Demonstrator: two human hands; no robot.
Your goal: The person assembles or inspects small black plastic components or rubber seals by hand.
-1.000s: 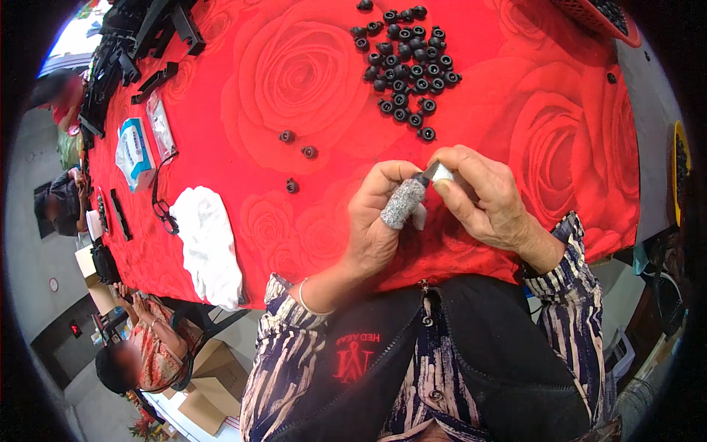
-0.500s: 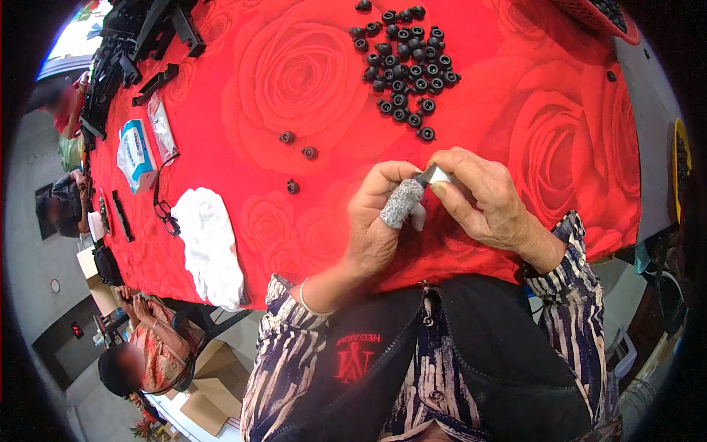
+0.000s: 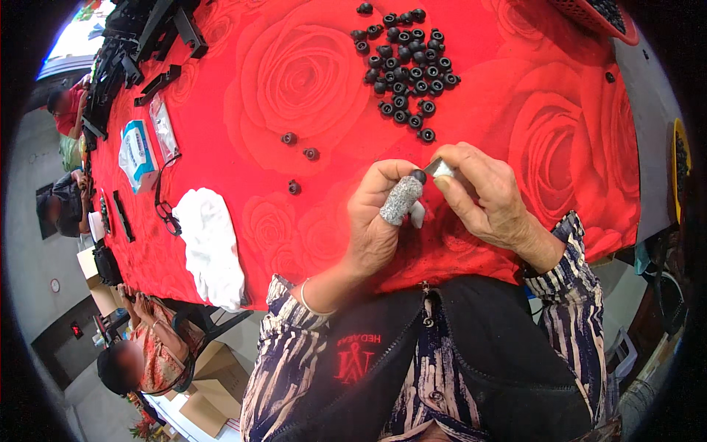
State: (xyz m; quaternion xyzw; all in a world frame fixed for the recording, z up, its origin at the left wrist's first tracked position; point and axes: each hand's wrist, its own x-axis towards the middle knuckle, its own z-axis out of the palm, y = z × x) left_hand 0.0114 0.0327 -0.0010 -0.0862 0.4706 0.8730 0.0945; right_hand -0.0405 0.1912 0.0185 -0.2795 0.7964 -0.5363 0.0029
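My left hand is closed, pinching a small round black plastic part between thumb and forefinger. A grey fuzzy finger cover wraps one of its fingers. Just to the right, my right hand grips a small blade with white wrapping on it. A narrow gap separates the blade from the black part. Farther off, many similar knob-like black parts lie in a loose pile. To the left of my hands, three more single parts rest on the red rose-patterned cloth.
A white cloth lies left of my forearm, with glasses and a blue-white packet beyond it. Long black pieces crowd the far left. A red basket stands far right. Other people sit to the left.
My right hand has drawn the blade slightly up and away from my left fingers and turned it. The round end of the black part now shows. My left hand stays nearly in place.
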